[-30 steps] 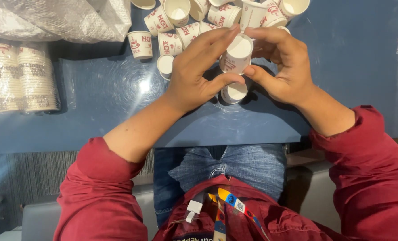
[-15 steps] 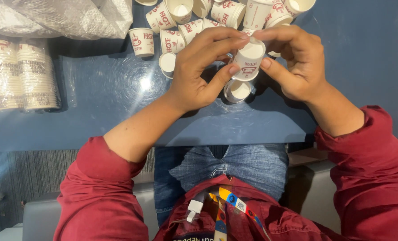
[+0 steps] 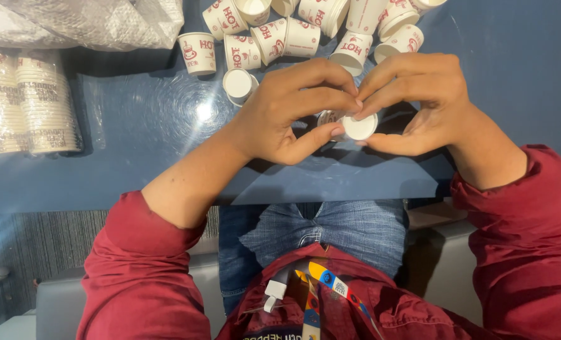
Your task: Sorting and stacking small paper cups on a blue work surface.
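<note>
Both hands meet over a blue table (image 3: 129, 170) around a small stack of white paper cups (image 3: 358, 126), seen bottom-up. My left hand (image 3: 293, 113) curls around its left side, thumb under it and fingers above. My right hand (image 3: 419, 104) closes on its right side, fingertips touching the left fingers over the stack. The stack stands on the table; most of it is hidden by the fingers.
Several loose white paper cups with red print (image 3: 306, 31) lie scattered at the table's far edge, one upside down (image 3: 238, 84). Two wrapped sleeves of stacked cups (image 3: 25, 101) lie at the left, below a crumpled clear plastic bag (image 3: 79, 22).
The cup held tilted up between both hands has come down onto the stack on the table. Both hands have closed in lower around it.
</note>
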